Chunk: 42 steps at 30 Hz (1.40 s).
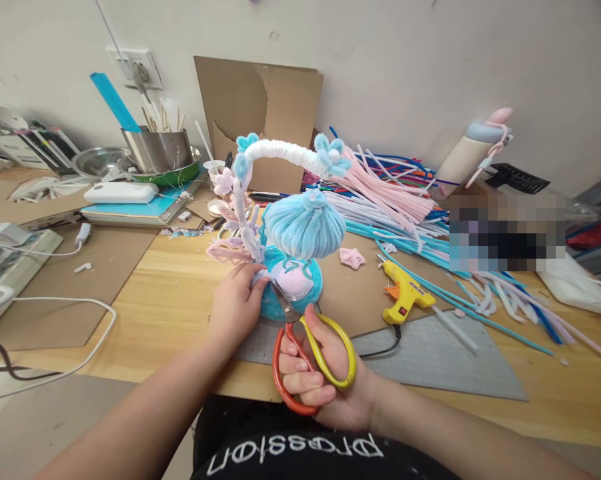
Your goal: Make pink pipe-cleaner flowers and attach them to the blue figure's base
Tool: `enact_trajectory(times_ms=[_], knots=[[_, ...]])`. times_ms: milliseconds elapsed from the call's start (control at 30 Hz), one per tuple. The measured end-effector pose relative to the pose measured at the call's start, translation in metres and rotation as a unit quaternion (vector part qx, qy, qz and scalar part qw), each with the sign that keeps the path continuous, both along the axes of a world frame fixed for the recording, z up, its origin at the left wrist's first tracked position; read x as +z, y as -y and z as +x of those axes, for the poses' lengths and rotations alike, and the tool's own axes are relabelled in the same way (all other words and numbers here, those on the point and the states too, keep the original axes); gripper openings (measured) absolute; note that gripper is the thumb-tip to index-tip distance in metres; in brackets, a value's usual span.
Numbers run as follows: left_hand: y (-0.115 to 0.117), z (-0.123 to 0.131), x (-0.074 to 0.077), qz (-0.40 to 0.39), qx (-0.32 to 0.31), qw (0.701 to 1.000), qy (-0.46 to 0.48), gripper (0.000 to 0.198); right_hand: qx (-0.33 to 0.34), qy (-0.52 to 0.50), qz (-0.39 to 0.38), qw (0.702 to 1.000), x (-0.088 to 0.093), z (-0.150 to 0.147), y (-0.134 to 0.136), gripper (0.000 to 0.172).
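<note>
A pipe-cleaner lamp stands on the table, with a white arched stem (285,152), a pleated blue shade (305,227) and a round blue base (314,267). Flowers, one blue (331,155) and one pink (224,180), sit along the arch. My left hand (237,300) is closed at the stem's foot, pinching a pale pipe-cleaner piece (263,275). In my right hand (330,373) are scissors (293,320) with a red and a yellow handle loop. Their blades point up at the pale piece by my left fingertips; whether they touch it I cannot tell.
A yellow hot glue gun (405,293) lies right of the lamp, near a pink star (352,258) and a grey cutting mat (445,360). Bundles of pipe cleaners (380,187) fill the back right. A white cable (105,333) loops at left. Cardboard (295,100) leans on the wall.
</note>
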<state>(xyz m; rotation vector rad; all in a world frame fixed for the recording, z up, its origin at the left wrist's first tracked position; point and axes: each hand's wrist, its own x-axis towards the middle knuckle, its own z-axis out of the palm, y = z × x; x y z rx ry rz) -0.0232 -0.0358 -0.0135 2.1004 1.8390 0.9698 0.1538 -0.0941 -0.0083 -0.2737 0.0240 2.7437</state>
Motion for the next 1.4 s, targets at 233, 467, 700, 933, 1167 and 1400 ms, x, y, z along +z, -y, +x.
enact_trajectory(times_ms=[233,467,700,933,1167,1400], knots=[[0.0,-0.001,-0.001,-0.007,-0.001,1.0,0.0,0.024,-0.012,0.017,-0.004,1.0,0.001,-0.005,-0.002,0.067],[-0.001,-0.002,-0.003,-0.002,-0.005,1.0,0.006,0.022,-0.035,0.028,0.011,0.999,0.003,-0.01,-0.004,0.069],[-0.001,-0.003,-0.005,-0.002,0.001,1.0,0.023,0.021,-0.068,0.037,0.019,0.997,-0.006,-0.013,-0.001,0.068],[-0.001,-0.002,-0.004,0.007,-0.021,0.999,0.026,0.019,-0.035,0.127,0.012,0.991,0.001,-0.014,-0.008,0.064],[-0.002,-0.003,-0.004,0.013,-0.027,0.999,0.019,0.019,-0.005,0.174,0.038,0.984,0.006,-0.017,-0.013,0.068],[-0.001,-0.002,-0.002,0.005,-0.016,1.0,0.019,0.019,-0.028,0.18,0.046,0.982,-0.006,-0.019,-0.011,0.064]])
